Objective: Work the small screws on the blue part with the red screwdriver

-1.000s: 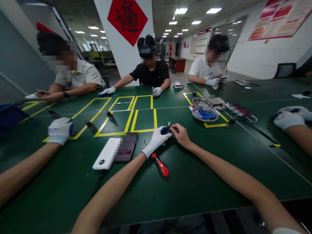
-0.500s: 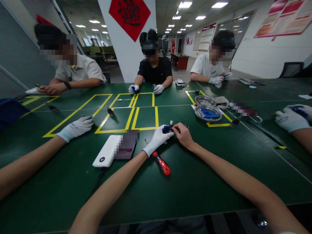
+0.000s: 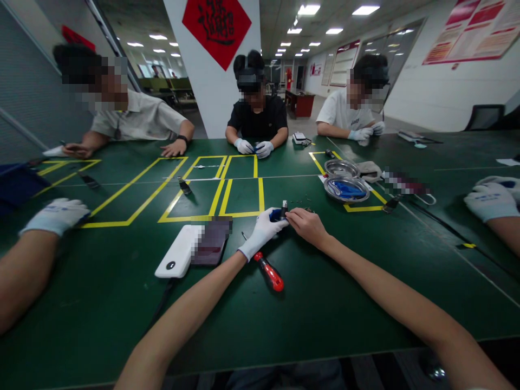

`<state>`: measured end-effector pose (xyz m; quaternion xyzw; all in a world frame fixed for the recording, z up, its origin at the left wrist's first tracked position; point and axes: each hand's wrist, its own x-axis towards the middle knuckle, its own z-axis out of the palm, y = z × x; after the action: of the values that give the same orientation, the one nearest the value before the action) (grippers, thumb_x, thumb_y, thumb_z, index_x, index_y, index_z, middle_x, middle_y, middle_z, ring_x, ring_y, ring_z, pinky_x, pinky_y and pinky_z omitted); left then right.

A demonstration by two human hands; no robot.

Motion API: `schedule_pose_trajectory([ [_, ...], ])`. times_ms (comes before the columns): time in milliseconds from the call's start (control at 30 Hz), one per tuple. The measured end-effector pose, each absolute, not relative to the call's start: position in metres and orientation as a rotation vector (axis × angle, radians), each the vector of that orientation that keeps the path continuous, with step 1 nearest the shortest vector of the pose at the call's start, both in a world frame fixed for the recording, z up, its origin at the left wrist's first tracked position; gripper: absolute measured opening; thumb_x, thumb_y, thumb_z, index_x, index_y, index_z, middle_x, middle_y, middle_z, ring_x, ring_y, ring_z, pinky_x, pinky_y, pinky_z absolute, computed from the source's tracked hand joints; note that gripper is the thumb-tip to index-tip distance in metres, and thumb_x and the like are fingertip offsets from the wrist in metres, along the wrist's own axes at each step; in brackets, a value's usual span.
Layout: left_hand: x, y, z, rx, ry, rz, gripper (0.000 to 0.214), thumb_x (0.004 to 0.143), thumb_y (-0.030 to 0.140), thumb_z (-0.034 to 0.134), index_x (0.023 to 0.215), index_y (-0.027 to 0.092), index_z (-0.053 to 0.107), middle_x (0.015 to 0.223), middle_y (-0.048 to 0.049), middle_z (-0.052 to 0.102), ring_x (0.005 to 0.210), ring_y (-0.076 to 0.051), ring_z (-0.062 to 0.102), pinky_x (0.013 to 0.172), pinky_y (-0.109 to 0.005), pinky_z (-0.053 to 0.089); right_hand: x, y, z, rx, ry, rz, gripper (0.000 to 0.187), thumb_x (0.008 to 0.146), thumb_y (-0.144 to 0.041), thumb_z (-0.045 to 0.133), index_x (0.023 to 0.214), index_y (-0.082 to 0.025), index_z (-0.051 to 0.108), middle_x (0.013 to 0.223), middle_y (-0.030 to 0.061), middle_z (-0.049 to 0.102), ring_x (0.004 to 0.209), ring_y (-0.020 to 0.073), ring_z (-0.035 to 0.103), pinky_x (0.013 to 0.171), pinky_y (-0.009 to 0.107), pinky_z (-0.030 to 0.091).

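My left hand, in a white glove, is closed around a small dark part with a blue piece that stands up from the green table. My bare right hand meets it from the right, fingers pinched against the same small part. Under my left wrist lies a red-handled screwdriver. Left of it rest a white power bank and a dark phone.
Yellow tape boxes mark the table ahead. Two metal dishes, the nearer holding something blue, sit to the right. A co-worker's gloved hand is at the left, another's at the right. Three people sit along the far side.
The gloved hand of the co-worker at my left drew back toward the left edge. Across the table, people shifted their hands. My own hands stayed together on the small part.
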<state>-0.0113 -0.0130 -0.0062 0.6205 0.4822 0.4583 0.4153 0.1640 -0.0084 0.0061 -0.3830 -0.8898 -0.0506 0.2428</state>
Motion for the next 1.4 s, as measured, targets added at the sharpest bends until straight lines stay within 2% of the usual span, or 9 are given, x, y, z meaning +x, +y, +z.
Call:
schedule_pose_trajectory([
  [200,-0.01,-0.009,-0.009,1.591,1.199,1.309,0.04,0.068,0.022,0.067,0.107,0.014,0.061,0.102,-0.0083,0.068,0.091,-0.018,0.063,0.086,-0.034,0.05,0.167,-0.01,0.005,-0.972,-2.483,-0.075,0.032,0.095,-0.027,0.039,0.115,-0.017,0.062,0.108,0.0123,0.064,0.097,0.0213,0.059,0.082,0.032,0.047],
  [300,-0.011,-0.007,-0.01,1.639,1.195,1.371,0.038,0.071,0.022,0.064,0.108,0.014,0.059,0.104,-0.008,0.066,0.095,-0.018,0.061,0.09,-0.034,0.047,0.165,-0.011,0.002,-0.923,-2.449,0.004,0.031,0.094,-0.025,0.04,0.115,-0.017,0.062,0.103,0.01,0.066,0.092,0.0192,0.061,0.08,0.03,0.048],
  [500,-0.014,-0.006,-0.01,1.512,1.241,1.366,0.039,0.075,0.027,0.062,0.11,0.014,0.054,0.107,-0.0086,0.064,0.095,-0.017,0.06,0.087,-0.032,0.048,0.176,0.006,0.0,-1.19,-2.028,0.165,0.026,0.092,-0.025,0.042,0.109,-0.017,0.061,0.091,0.0058,0.067,0.076,0.0166,0.062,0.076,0.028,0.048],
  [700,-0.014,-0.008,-0.006,1.413,1.267,1.304,0.05,0.07,0.026,0.069,0.115,0.017,0.05,0.104,-0.008,0.064,0.09,-0.017,0.062,0.084,-0.032,0.05,0.203,0.057,0.004,-1.474,-2.005,0.091,0.021,0.088,-0.025,0.051,0.101,-0.016,0.065,0.095,0.0079,0.066,0.084,0.0192,0.061,0.08,0.031,0.048],
  [900,-0.014,-0.01,-0.004,1.376,1.163,1.34,0.041,0.075,0.028,0.065,0.111,0.016,0.05,0.108,-0.0094,0.063,0.091,-0.016,0.062,0.084,-0.032,0.051,0.195,0.092,0.007,-1.572,-2.285,0.047,0.019,0.086,-0.029,0.057,0.097,-0.02,0.07,0.098,0.0089,0.066,0.093,0.0218,0.06,0.076,0.031,0.048],
  [1033,-0.016,-0.005,-0.007,1.352,1.157,1.358,0.042,0.075,0.024,0.065,0.113,0.014,0.053,0.111,-0.0116,0.062,0.096,-0.017,0.062,0.087,-0.033,0.05,0.186,0.099,0.011,-1.581,-2.387,0.025,0.011,0.083,-0.026,0.062,0.086,-0.02,0.071,0.094,0.0088,0.068,0.087,0.0224,0.062,0.071,0.03,0.049],
  [1167,-0.017,-0.004,-0.009,1.294,1.131,1.374,0.047,0.072,0.024,0.068,0.114,0.014,0.052,0.111,-0.0121,0.063,0.093,-0.017,0.062,0.086,-0.034,0.05,0.183,0.098,0.014,-1.551,-2.397,-0.01,0.01,0.081,-0.019,0.062,0.075,-0.016,0.069,0.092,0.0132,0.068,0.09,0.0245,0.062,0.077,0.033,0.048],
  [1300,-0.017,-0.006,-0.008,1.248,1.099,1.394,0.05,0.071,0.027,0.07,0.116,0.016,0.05,0.111,-0.0106,0.062,0.09,-0.015,0.062,0.085,-0.034,0.051,0.178,0.086,0.014,-1.478,-2.354,0.019,0.014,0.086,-0.024,0.056,0.084,-0.014,0.067,0.092,0.0123,0.068,0.086,0.0214,0.063,0.079,0.032,0.048],
  [1400,-0.016,-0.004,-0.008,1.189,1.049,1.388,0.044,0.072,0.029,0.069,0.112,0.015,0.054,0.106,-0.0096,0.063,0.088,-0.015,0.061,0.085,-0.035,0.051,0.169,0.068,0.008,-1.279,-2.129,0.275,0.02,0.088,-0.031,0.053,0.088,-0.015,0.065,0.084,0.0073,0.069,0.075,0.0171,0.064,0.072,0.029,0.05],
])
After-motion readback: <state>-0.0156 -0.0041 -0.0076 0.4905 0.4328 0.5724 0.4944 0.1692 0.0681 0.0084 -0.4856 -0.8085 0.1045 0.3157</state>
